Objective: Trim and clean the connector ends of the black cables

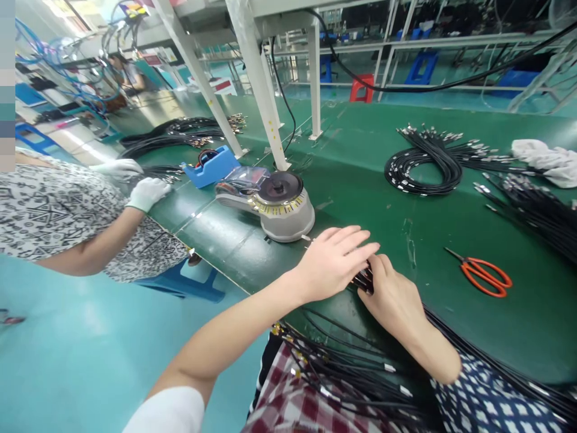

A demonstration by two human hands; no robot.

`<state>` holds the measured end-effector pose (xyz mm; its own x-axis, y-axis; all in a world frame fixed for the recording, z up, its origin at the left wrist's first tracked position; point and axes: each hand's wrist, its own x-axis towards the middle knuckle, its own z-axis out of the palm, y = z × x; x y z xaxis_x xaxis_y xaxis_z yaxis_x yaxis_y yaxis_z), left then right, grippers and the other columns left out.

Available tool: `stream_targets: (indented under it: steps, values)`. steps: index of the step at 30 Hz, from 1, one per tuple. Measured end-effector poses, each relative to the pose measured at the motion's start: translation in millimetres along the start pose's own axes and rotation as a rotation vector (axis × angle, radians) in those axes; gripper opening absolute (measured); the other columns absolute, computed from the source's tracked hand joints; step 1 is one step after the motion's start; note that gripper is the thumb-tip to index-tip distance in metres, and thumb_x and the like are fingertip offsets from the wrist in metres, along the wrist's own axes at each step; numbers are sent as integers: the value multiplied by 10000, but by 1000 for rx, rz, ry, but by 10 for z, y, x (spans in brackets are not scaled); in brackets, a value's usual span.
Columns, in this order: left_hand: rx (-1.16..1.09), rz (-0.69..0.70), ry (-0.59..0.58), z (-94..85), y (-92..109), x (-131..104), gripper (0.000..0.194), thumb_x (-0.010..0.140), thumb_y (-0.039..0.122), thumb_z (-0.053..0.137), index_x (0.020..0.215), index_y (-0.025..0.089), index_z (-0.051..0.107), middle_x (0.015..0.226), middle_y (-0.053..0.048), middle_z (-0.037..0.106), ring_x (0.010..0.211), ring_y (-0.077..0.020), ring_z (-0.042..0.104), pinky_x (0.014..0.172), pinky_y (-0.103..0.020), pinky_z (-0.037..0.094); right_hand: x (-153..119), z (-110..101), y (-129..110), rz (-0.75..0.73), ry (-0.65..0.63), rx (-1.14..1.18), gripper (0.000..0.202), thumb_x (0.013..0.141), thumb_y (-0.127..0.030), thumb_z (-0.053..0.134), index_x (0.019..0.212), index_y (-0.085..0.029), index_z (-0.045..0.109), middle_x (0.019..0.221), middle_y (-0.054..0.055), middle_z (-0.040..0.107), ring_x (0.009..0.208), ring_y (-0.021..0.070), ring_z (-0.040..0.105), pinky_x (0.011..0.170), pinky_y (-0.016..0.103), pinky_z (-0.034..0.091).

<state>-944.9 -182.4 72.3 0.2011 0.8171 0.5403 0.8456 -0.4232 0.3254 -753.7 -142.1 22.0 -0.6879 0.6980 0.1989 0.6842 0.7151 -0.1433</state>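
My right hand (399, 300) is closed around a bundle of black cables (365, 281) near the table's front edge. Over the ends of that bundle lies my left hand (336, 261), its fingers stretched out and the palm facing down; it hides most of the tips. More black cables (347, 367) with small white labels run below my hands across my lap. Just beyond my left hand stands a round grey tape dispenser (288, 216) with a dark disc on top. A strip of pale tape (305, 237) sticks out at its front.
Orange-handled scissors (487, 276) lie at right on the green table (351, 156). Behind them are a coiled cable bundle (424, 171), loose cables (536, 204) and a white cloth (545, 159). Left stand a blue tape holder (211, 168) and a co-worker's gloved hand (148, 192). Metal legs (259, 84) rise mid-table.
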Motion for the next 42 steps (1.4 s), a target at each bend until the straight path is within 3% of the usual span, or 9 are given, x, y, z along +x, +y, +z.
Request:
stream_targets:
  steps: [2, 7, 10, 14, 17, 21, 31, 36, 42]
  values:
    - [21, -59, -53, -74, -10, -24, 200, 927, 313, 571, 990, 192, 717, 1014, -99, 731, 1037, -265, 656, 924, -415, 493, 6, 0, 5, 19, -12, 11, 553, 802, -161, 532, 1331, -184, 372, 1122, 91, 594, 814, 234, 656, 623, 307, 466]
    - [-95, -432, 476, -261, -4, -399, 183, 944, 271, 538, 914, 201, 705, 884, -45, 718, 877, -189, 659, 842, -342, 509, 19, -29, -5, 22, -43, 45, 557, 787, -149, 536, 1322, -200, 389, 1125, 74, 594, 794, 222, 649, 630, 310, 455]
    - [-465, -678, 412, -66, 64, -578, 156, 901, 286, 595, 904, 181, 711, 768, -32, 691, 700, -145, 634, 662, -269, 509, 28, -39, -14, 27, -51, 46, 545, 786, -150, 533, 1312, -200, 399, 1114, 69, 595, 778, 219, 646, 625, 310, 448]
    - [-1088, -909, 342, 340, 112, -523, 338, 793, 370, 717, 1034, 135, 681, 710, -40, 695, 511, -108, 572, 447, -220, 420, 27, -30, -12, 35, -56, 26, 541, 786, -156, 538, 1308, -199, 401, 1104, 71, 598, 752, 216, 643, 594, 304, 437]
    - [-1295, -942, 442, 472, 111, -430, 331, 715, 362, 791, 912, 117, 690, 724, -65, 721, 504, -110, 587, 452, -227, 439, 23, -5, -3, 21, -43, 3, 542, 794, -152, 540, 1314, -195, 395, 1099, 71, 595, 748, 212, 644, 574, 301, 436]
    - [-1355, -979, 517, 475, 132, -417, 325, 675, 347, 825, 857, 111, 695, 719, -75, 732, 538, -141, 643, 507, -259, 498, 23, 36, 16, 8, -24, -25, 533, 810, -159, 550, 1319, -195, 394, 1077, 65, 588, 727, 203, 641, 552, 297, 436]
    - [-1377, -993, 511, 497, 134, -485, 295, 680, 343, 813, 836, 131, 680, 805, -68, 726, 694, -183, 707, 648, -290, 531, 52, 45, 34, 52, -67, 4, 516, 864, -250, 559, 1349, -220, 386, 1124, 81, 605, 720, 218, 665, 555, 315, 452]
    - [-1153, -960, 640, 437, 15, -595, 236, 734, 316, 770, 843, 155, 636, 788, -28, 697, 681, -133, 664, 653, -262, 521, 90, 41, 81, 108, -124, 93, 572, 883, -422, 598, 1369, -227, 367, 1286, 106, 582, 845, 281, 697, 619, 366, 513]
    - [-921, -987, 394, 479, -18, -779, 222, 785, 352, 713, 850, 155, 632, 745, -26, 679, 633, -126, 630, 579, -233, 477, 64, 46, 87, 89, -87, 174, 462, 867, -337, 624, 1269, -209, 435, 1358, 108, 559, 1043, 303, 658, 780, 409, 547]
